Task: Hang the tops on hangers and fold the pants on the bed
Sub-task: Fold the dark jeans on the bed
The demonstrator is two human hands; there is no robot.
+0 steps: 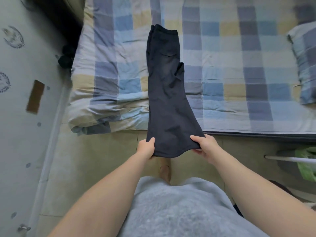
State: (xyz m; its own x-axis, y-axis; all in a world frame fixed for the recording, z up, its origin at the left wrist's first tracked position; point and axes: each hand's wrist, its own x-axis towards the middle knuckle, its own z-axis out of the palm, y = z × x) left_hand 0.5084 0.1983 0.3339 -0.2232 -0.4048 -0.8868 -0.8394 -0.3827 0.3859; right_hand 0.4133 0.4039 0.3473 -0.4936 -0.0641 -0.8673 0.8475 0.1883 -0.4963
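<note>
Your left hand [146,148] pinches the near-left hem corner of the dark pants [164,93], thumb on top and fingers curled under. The pants lie lengthwise on the checked bed [225,69], legs stacked one on the other. The waistband is at the far end, a back pocket faces up, and the hem end hangs off the near edge of the bed, over the floor. Your right hand [206,147] pinches the near-right hem corner the same way. The hem sags between your hands, so I judge the cloth soft and limp, fairly light, and not slippery; it will likely drag on the bedcover rather than slide. Keep hold at both corners, keep the hem taut, and carry it far toward the waistband. The pillow [305,65] at far right is well apart from the pants.
</note>
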